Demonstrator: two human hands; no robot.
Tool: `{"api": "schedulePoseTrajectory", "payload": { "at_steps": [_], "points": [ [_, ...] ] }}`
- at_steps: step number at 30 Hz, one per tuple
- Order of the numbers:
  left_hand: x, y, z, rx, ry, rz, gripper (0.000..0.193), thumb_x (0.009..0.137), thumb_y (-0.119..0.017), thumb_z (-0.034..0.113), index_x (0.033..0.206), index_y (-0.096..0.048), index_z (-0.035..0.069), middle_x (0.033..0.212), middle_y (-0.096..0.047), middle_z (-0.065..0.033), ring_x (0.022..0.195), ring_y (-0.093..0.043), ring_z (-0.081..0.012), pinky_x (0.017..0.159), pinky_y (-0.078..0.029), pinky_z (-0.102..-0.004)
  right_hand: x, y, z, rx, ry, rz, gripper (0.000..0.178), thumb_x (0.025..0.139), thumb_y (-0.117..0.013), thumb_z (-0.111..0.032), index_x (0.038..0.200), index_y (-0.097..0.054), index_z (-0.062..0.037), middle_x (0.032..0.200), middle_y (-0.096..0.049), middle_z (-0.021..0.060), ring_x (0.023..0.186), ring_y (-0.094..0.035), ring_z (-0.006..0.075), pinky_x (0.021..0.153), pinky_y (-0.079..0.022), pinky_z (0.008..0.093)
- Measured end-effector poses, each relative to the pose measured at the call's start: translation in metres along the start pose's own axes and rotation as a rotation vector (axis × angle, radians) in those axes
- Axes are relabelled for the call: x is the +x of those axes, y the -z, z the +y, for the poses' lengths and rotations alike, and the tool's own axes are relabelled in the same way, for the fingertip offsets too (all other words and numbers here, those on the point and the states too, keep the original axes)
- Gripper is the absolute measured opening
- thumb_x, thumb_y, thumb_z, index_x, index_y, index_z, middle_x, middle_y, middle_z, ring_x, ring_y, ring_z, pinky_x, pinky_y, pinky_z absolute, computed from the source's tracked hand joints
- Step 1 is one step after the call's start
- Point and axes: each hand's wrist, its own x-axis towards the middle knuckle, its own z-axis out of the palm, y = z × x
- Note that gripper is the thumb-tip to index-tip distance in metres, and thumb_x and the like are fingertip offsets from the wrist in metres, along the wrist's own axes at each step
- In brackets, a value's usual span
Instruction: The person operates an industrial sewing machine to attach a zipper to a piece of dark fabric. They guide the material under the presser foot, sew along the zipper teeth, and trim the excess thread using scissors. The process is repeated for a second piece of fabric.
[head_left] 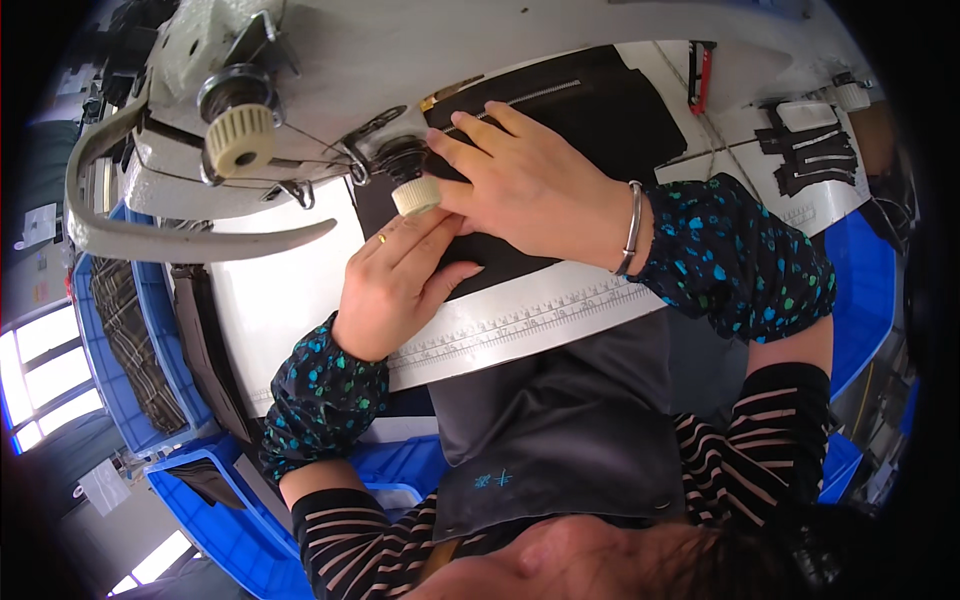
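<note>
Spread wide and flat, the right hand (535, 185) is laid on the black fabric (615, 120), with its fingertips near the metal zipper (545, 93). By the left hand (392, 285), its fingers held close together, the fabric's near part is touched; whether cloth is pinched there cannot be told. In the head view, the fabric is seen under both hands, spread on the white table (270, 285) alongside the sewing machine (480, 40).
</note>
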Motion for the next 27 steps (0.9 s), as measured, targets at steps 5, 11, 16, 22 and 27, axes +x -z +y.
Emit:
{"api": "schedulePoseTrajectory", "payload": {
  "at_steps": [5, 11, 16, 22, 27],
  "points": [
    [-0.001, 0.001, -0.005, 0.028, -0.094, 0.009, 0.042, 0.080, -0.089, 0.022, 0.114, -0.077, 0.000, 0.121, -0.075, -0.0114, 0.109, -0.074, -0.0302, 0.093, -0.062, -0.0397, -0.001, 0.003, 0.001, 0.039, 0.021, -0.028, 0.059, 0.088, -0.078, -0.045, 0.136, -0.070, -0.0117, 0.143, -0.066, 0.0179, 0.131, -0.064, 0.0372, 0.110, -0.047, 0.0514],
    [-0.007, 0.000, -0.007, 0.095, -0.045, 0.126, 0.041, 0.076, -0.091, 0.025, 0.108, -0.078, 0.001, 0.116, -0.076, -0.0092, 0.111, -0.075, -0.0285, 0.092, -0.062, -0.0383, 0.003, 0.015, -0.002, 0.006, 0.012, -0.100, 0.063, 0.084, -0.080, -0.048, 0.131, -0.072, -0.0070, 0.140, -0.068, 0.0175, 0.130, -0.063, 0.0359, 0.112, -0.045, 0.0490],
    [-0.004, 0.003, -0.004, 0.259, 0.165, 0.014, 0.073, 0.077, -0.085, 0.048, 0.130, -0.071, 0.000, 0.130, -0.072, -0.0111, 0.105, -0.070, -0.0270, 0.093, -0.058, -0.0377, 0.001, 0.019, -0.004, -0.032, -0.004, -0.101, 0.067, 0.082, -0.081, -0.050, 0.131, -0.072, -0.0052, 0.137, -0.068, 0.0174, 0.127, -0.063, 0.0343, 0.113, -0.045, 0.0481],
    [-0.005, 0.001, -0.005, 0.326, 0.119, 0.032, 0.075, 0.077, -0.082, 0.052, 0.130, -0.070, 0.000, 0.130, -0.070, -0.0107, 0.114, -0.068, -0.0286, 0.101, -0.054, -0.0415, 0.003, 0.020, -0.005, -0.022, -0.006, -0.104, 0.069, 0.080, -0.082, -0.049, 0.131, -0.071, -0.0047, 0.136, -0.068, 0.0177, 0.128, -0.063, 0.0342, 0.112, -0.046, 0.0469],
    [-0.003, 0.003, -0.002, 0.319, 0.141, 0.016, 0.075, 0.079, -0.082, 0.053, 0.130, -0.070, 0.000, 0.132, -0.068, -0.0142, 0.122, -0.066, -0.0330, 0.102, -0.054, -0.0424, 0.002, 0.018, -0.004, 0.002, -0.009, -0.103, 0.068, 0.079, -0.084, -0.048, 0.129, -0.071, -0.0047, 0.138, -0.066, 0.0182, 0.130, -0.062, 0.0358, 0.112, -0.047, 0.0477]
  ]
}}
